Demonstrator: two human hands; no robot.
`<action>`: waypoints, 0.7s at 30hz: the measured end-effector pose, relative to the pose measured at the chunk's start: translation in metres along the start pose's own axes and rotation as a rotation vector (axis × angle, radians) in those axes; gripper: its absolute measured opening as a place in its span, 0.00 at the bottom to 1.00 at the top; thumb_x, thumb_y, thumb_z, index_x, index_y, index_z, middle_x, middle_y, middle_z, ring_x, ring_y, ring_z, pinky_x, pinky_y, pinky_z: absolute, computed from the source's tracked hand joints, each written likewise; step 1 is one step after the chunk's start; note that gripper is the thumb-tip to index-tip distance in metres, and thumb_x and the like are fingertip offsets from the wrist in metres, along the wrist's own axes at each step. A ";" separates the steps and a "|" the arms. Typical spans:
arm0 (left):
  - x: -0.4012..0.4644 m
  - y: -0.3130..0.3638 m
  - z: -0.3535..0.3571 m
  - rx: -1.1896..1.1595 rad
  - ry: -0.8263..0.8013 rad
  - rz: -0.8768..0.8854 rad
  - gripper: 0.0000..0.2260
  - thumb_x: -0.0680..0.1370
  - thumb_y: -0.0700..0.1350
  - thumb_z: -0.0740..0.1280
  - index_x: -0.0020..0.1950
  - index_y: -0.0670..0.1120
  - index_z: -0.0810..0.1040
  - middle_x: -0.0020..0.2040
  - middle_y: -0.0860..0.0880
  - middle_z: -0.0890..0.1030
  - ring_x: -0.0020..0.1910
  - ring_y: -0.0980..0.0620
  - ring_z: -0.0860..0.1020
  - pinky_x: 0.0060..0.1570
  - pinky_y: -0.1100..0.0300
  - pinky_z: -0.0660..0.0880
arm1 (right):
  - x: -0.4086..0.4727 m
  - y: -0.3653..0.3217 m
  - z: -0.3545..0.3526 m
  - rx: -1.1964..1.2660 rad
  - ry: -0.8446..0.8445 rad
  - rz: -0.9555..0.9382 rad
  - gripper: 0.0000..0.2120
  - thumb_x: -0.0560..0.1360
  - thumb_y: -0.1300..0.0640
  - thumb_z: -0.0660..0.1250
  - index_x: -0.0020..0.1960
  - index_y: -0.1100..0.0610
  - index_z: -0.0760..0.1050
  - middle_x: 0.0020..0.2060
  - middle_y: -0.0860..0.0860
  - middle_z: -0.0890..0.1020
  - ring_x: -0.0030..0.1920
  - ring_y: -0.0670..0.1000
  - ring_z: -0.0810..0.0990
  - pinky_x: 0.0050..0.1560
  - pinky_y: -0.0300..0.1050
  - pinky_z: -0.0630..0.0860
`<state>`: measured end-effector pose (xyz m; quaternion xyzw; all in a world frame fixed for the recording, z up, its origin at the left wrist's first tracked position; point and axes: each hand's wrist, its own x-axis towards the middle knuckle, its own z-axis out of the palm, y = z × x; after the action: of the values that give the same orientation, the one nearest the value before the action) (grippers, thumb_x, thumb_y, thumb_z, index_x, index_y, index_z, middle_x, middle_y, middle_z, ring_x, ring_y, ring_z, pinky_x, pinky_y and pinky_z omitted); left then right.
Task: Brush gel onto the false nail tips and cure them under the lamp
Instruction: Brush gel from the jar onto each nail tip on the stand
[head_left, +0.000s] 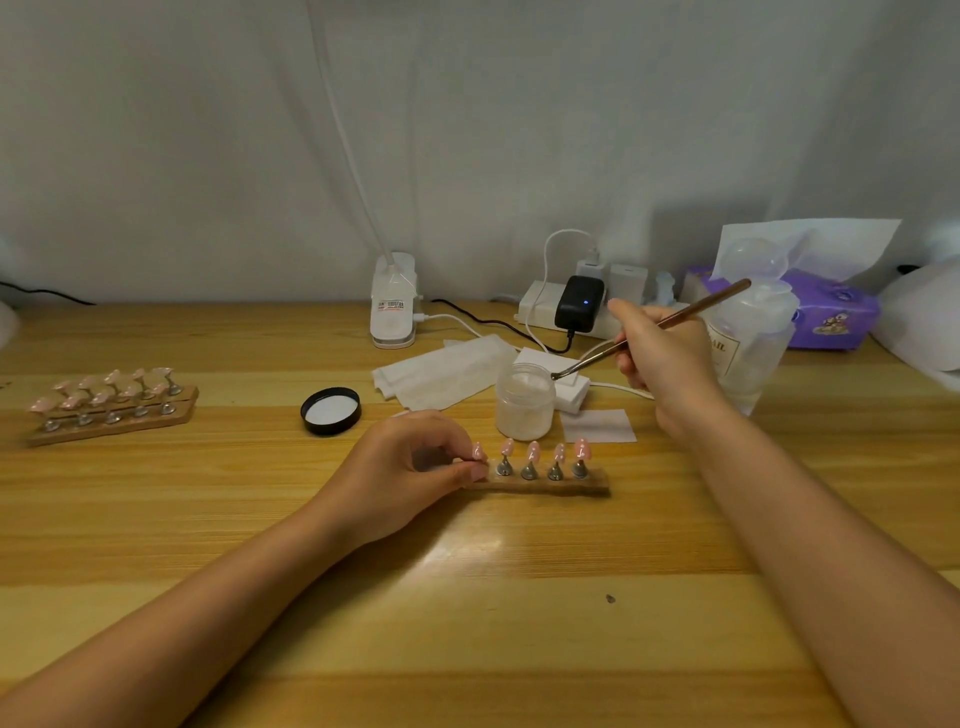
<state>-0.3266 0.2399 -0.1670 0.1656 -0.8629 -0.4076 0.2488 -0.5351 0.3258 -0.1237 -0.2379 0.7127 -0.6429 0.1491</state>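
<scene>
1. Head view: five pink false nail tips stand on metal cone stands along a narrow wooden strip holder, which lies on the pale wooden surface directly before the person.
2. Left hand: its grip is narrow, thumb and fingers pinching the holder's left end and steadying it. The leftmost tip sits against the fingertips.
3. Right hand: its grip holds a slim brown-handled gel brush, bristle end at the rim of the open translucent gel jar, which stands just behind the holder.
4. Risk, judged: a loaded brush travelling from jar to tips may drip gel on the holder or surface. Cause: excess gel not wiped on the rim.
5. Risk: the left fingertips may smear the nearest tip, since they touch it.
6. Risk: the right wrist may knock the tall clear plastic bottle just beside it, or tip the jar onto the row.
7. Clearance: the black round jar lid and white wipes lie near, to the left and behind. A second wooden holder of pink tips is well apart at far left.
8. Open room: bare surface lies toward the person. The white clamp-base lamp stands at the rear edge, with cables around it that may snag.
</scene>
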 end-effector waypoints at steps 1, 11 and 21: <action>0.000 0.000 0.000 0.000 0.000 0.000 0.07 0.70 0.40 0.72 0.39 0.53 0.81 0.40 0.53 0.80 0.40 0.57 0.76 0.38 0.69 0.70 | 0.001 0.000 -0.001 -0.003 0.009 -0.004 0.15 0.76 0.53 0.64 0.32 0.55 0.71 0.15 0.44 0.70 0.17 0.39 0.68 0.19 0.28 0.65; 0.000 0.001 0.000 0.015 -0.004 0.013 0.08 0.70 0.40 0.72 0.39 0.54 0.80 0.40 0.53 0.80 0.41 0.56 0.77 0.40 0.65 0.73 | 0.000 0.003 0.004 0.036 -0.030 0.038 0.15 0.76 0.54 0.63 0.31 0.55 0.70 0.15 0.44 0.70 0.17 0.40 0.67 0.19 0.29 0.64; -0.001 0.000 0.000 0.010 -0.005 0.022 0.07 0.70 0.40 0.72 0.39 0.53 0.79 0.40 0.52 0.80 0.42 0.56 0.77 0.41 0.64 0.74 | 0.000 0.003 0.005 0.075 0.025 0.014 0.15 0.76 0.55 0.64 0.31 0.55 0.70 0.15 0.44 0.69 0.17 0.40 0.66 0.19 0.29 0.64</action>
<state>-0.3263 0.2403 -0.1672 0.1565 -0.8672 -0.4009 0.2505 -0.5330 0.3212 -0.1271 -0.2190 0.6915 -0.6710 0.1535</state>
